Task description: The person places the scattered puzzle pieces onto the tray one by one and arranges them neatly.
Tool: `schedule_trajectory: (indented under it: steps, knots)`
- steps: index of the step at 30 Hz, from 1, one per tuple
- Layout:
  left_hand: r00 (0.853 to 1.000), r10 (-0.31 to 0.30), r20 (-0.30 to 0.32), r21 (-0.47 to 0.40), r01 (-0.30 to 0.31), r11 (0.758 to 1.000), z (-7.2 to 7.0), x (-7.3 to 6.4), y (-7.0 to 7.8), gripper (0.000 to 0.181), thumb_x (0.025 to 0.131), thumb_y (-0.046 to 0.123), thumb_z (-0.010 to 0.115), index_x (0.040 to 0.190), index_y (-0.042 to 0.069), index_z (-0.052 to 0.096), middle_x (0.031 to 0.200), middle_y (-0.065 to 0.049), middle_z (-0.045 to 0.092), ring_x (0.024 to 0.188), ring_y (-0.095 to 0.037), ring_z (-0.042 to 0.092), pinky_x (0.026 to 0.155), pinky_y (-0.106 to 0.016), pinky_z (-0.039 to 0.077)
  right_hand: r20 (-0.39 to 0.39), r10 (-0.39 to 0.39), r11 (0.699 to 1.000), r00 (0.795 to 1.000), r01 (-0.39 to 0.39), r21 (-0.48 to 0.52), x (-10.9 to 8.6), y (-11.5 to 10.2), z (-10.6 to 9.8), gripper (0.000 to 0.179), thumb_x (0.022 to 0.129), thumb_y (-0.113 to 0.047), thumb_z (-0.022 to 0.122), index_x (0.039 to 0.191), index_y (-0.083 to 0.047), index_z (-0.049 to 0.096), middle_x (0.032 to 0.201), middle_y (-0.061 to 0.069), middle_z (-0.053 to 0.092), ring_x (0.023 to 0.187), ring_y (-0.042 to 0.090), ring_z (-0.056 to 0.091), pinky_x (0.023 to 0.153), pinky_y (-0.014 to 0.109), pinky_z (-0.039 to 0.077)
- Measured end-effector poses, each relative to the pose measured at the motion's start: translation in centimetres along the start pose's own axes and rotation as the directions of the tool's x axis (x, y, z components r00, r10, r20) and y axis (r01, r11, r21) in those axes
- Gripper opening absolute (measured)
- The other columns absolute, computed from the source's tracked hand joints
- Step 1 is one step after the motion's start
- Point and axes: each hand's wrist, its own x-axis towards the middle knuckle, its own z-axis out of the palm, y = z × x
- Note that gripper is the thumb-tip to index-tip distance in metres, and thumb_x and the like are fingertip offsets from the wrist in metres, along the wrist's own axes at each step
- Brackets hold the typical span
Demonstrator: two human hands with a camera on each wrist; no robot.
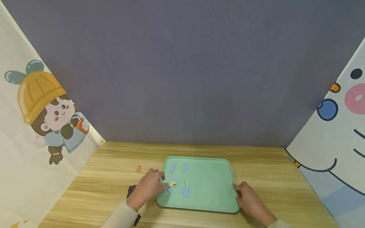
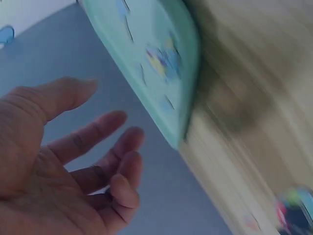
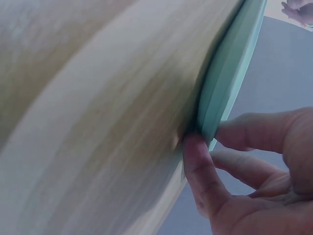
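Note:
A mint-green tray (image 1: 211,183) lies on the wooden table. On its left half are several flat, irregular light-blue pieces (image 1: 186,191), some with yellow printing (image 1: 173,183). My left hand (image 1: 149,186) hovers at the tray's left edge, overlapping it in the head view. In the left wrist view its fingers (image 2: 129,142) are loosely bent, with nothing between them and the thumb. At the opposite side, my right hand (image 1: 251,199) pinches the tray's right rim between thumb and fingers, as the right wrist view shows at the tray wall (image 3: 220,93).
Left of the tray, a small orange piece (image 1: 138,169) and a dark piece (image 1: 131,190) lie on the table (image 1: 265,167); another dark piece (image 1: 137,219) is partly hidden by the left sleeve. A grey partition (image 1: 182,79) stands behind, with printed cartoon panels at both sides.

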Motion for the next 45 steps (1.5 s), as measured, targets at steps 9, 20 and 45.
schedule_trajectory:
  steps: [9, 20, 45]
  knots:
    - [0.973, -0.226, 0.039, 0.044, 0.224, 0.974, -2.3, -4.0, -5.4, 0.045, 0.069, 0.022, 0.081, 0.103, -0.002, 0.063, 0.089, -0.015, 0.060, 0.082, -0.033, 0.057, 0.070, -0.047, 0.050, 0.006, -0.012, 1.000, 1.000, 0.012, -0.009, 0.1, 0.1, 0.1, 0.043, 0.077, 0.009, 0.060, 0.119, 0.016, 0.055, 0.083, 0.004, 0.044, 0.069, 0.016, 0.041, 0.058, 0.026, 0.037]
    - [0.951, -0.286, 0.113, 0.028, 0.285, 0.958, -2.2, -6.1, -8.1, 0.049, 0.068, 0.017, 0.081, 0.103, -0.008, 0.058, 0.087, -0.015, 0.054, 0.074, -0.027, 0.056, 0.069, -0.046, 0.050, 0.029, 0.009, 1.000, 1.000, -0.008, -0.005, 0.2, 0.0, 0.0, 0.044, 0.077, 0.009, 0.060, 0.120, 0.016, 0.053, 0.084, 0.006, 0.044, 0.070, 0.016, 0.042, 0.057, 0.025, 0.038]
    - [0.960, -0.270, 0.079, -0.124, 0.279, 0.952, -2.4, -6.1, -8.7, 0.018, 0.080, -0.013, 0.058, 0.096, -0.007, 0.059, 0.085, -0.017, 0.062, 0.059, -0.015, 0.051, 0.053, -0.027, 0.047, 0.038, 0.024, 1.000, 0.999, -0.023, -0.014, 0.2, 0.2, 0.1, 0.045, 0.076, 0.009, 0.059, 0.120, 0.016, 0.054, 0.084, 0.005, 0.045, 0.070, 0.017, 0.042, 0.058, 0.026, 0.037]
